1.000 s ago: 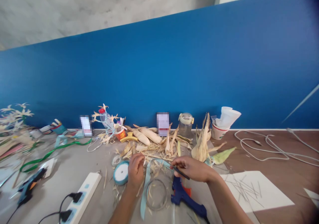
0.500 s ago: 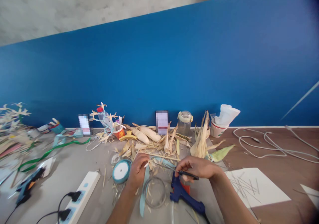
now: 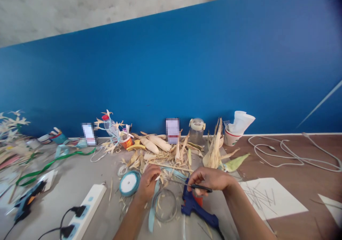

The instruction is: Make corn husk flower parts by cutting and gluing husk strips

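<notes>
My right hand (image 3: 205, 181) is closed around a slim tool with a black handle (image 3: 202, 188). The tool's thin metal end points left, toward my other hand; its exact kind is hard to make out. Fingers pinched, my left hand (image 3: 150, 183) holds a small pale piece of corn husk (image 3: 157, 178). A light blue ribbon (image 3: 151, 217) hangs down beside that hand, and left of it lies a ribbon spool (image 3: 129, 183). Below and between the hands rests a coil of wire (image 3: 175, 211). Under my right hand lies a blue glue gun (image 3: 199, 211).
Dried corn husks (image 3: 162, 158) are heaped behind my hands. A power strip (image 3: 91, 204) with plugs lies front left. Further back stand a jar (image 3: 197, 133), a paper cup (image 3: 232, 139) and a phone (image 3: 172, 130). Wire pieces lie on white paper (image 3: 285, 201) at right.
The view has shifted slightly. Both hands keep almost the same place and grip, with the tool's tip still pointing at the left hand.
</notes>
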The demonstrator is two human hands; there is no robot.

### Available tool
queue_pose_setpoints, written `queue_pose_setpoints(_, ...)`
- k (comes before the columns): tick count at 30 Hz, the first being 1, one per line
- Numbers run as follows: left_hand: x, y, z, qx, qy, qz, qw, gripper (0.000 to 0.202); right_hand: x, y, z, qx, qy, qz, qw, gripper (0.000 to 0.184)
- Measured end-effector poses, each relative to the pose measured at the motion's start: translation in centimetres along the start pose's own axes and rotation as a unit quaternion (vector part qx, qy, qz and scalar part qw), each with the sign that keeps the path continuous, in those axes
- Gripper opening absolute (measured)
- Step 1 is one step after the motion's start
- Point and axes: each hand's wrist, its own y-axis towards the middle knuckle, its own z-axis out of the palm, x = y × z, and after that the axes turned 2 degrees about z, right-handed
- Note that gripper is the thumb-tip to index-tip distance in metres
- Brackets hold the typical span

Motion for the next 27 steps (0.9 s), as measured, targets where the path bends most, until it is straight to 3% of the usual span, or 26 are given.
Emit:
queue_pose_setpoints(19,-0.4,0.2,0.1,0.008,0.027,0.034,0.999,0.017,0.4,-0.4,0.2,-0.015,-0.066,0.025,0.997,0.019)
queue_pose_setpoints(27,0.0,-0.1,0.2,0.006,0.039,0.025,0.999,0.018,0.9,-0.8,0.1,-0.024,-0.121,0.043,0.991,0.024)
